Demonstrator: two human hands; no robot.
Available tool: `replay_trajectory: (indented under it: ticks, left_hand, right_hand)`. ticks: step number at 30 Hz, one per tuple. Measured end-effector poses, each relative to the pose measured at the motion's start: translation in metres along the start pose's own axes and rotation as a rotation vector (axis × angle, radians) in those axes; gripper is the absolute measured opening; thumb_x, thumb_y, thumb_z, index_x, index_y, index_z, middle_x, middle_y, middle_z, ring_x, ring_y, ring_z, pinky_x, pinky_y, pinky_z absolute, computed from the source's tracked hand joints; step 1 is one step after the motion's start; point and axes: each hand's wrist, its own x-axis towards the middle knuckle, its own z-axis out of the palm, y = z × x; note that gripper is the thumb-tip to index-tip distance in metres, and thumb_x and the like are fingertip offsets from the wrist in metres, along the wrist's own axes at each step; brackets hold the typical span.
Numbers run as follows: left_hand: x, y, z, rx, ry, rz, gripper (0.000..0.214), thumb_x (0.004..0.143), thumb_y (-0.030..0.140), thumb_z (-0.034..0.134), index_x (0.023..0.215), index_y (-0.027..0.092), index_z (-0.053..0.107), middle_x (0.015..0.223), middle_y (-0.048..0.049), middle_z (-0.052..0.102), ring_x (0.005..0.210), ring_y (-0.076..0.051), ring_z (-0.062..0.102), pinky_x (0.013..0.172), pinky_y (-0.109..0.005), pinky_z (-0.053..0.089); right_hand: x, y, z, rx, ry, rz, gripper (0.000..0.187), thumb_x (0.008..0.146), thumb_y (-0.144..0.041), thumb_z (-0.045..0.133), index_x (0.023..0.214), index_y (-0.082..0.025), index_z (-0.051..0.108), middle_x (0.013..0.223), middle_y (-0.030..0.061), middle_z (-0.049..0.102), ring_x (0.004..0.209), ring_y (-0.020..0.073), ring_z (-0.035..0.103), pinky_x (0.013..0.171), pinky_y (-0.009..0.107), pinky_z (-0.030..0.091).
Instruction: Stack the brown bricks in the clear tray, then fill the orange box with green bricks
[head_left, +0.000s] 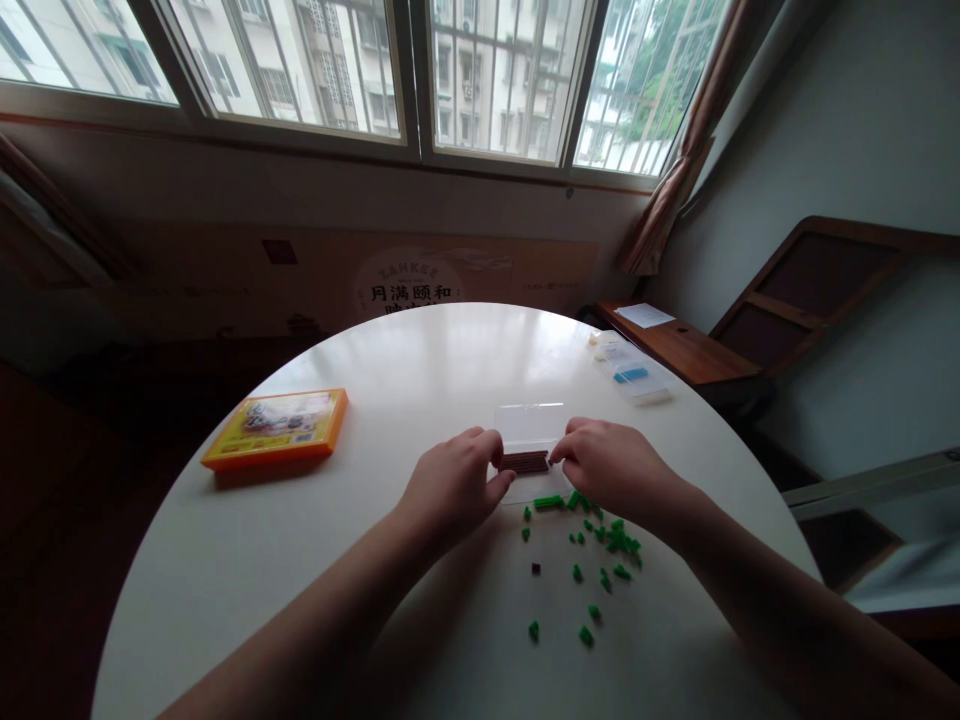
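My left hand [456, 482] curls at the left end of a ribbed dark brown row of small blocks [525, 462], thumb and forefinger around that end. At its right end, the fingers of my right hand [613, 462] are pinched together; anything between the fingertips is too small to make out. The row lies in an open clear plastic box [531, 424], its transparent lid tilted back behind. Just in front is a green bar of joined blocks [549, 502]. Loose green blocks [619, 538] are scattered below my right hand, and one dark block [535, 568] lies apart.
On the table's left lies an orange box [277, 428] with a yellow picture label. A clear plastic case [634, 372] with a blue piece inside rests near the back right edge. Beyond the round white table [420, 370] stands a wooden chair-like surface [690, 350] with a paper.
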Motion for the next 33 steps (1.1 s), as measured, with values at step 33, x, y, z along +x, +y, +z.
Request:
replay_trajectory:
  ticks: [33]
  left_hand:
    - [-0.0006,-0.0007,-0.0014,-0.003,-0.013,0.009,0.013,0.083,0.035,0.061,0.085,0.022,0.058,0.092,-0.0017,0.066,0.075,-0.019,0.06,0.063,-0.031,0.042]
  right_hand:
    - [0.0024,-0.0008,0.0008,0.068,0.024,0.018,0.032,0.089,-0.024,0.047,0.096,-0.026,0.078,0.101,0.0033,0.069,0.08,0.0155,0.063,0.067,0.027,0.042]
